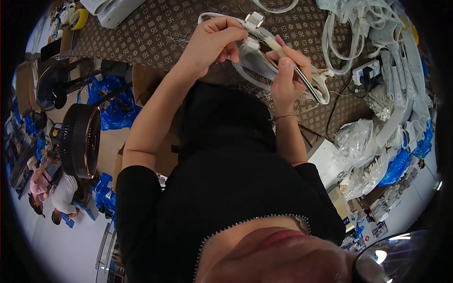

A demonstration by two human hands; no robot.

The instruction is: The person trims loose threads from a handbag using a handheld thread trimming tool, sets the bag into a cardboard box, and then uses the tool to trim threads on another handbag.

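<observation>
My left hand (214,45) is closed in a pinch at the edge of a white strap (262,34), with thumb and forefinger together beside its shiny buckle (254,20). A second white fitting (251,44) sits just below those fingertips. My right hand (291,75) is closed around a slim tool (306,84) with a cream end and a dark, shiny metal shaft. The cream end points at the strap, and the shaft slants down to the right. Between my hands lies a clear-sided piece with white edging (257,70), partly hidden by my fingers. The tool's exact kind is unclear.
A brown patterned cloth (155,28) covers the table, with loose threads on it. White straps (339,42) pile up at right, near a power strip (366,71) with cables. Plastic bags (356,137) lie below it. A black fan (80,140) stands left; two people sit beyond.
</observation>
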